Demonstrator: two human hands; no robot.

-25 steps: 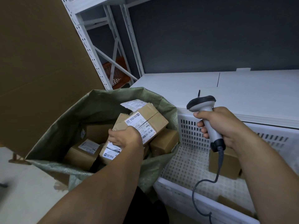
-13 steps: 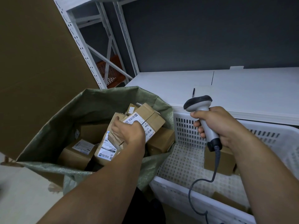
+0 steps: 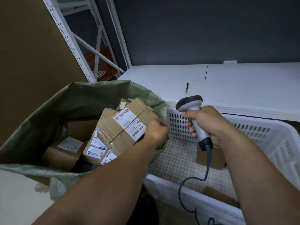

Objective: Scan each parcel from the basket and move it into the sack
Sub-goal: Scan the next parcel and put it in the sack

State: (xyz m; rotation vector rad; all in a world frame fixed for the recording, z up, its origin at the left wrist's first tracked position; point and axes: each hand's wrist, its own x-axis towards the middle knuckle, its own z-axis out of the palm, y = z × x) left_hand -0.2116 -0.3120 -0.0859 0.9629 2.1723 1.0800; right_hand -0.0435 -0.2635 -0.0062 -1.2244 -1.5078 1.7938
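Observation:
A green woven sack stands open at the left, holding several labelled cardboard parcels. The top parcel lies tilted with its barcode label up. My left hand hovers at the sack's right rim beside that parcel, fingers loosely curled and holding nothing. My right hand grips a grey barcode scanner over the white perforated basket; its cable hangs down. One brown parcel sits in the basket under my right wrist. Another parcel lies at the basket's near wall.
A large cardboard sheet leans behind the sack at the left. A white metal rack stands behind it with an orange crate low down. A white table with a pen runs behind the basket.
My left hand let go of the parcel it was setting in the sack and moved right to the sack's rim. The scanner hand stayed put.

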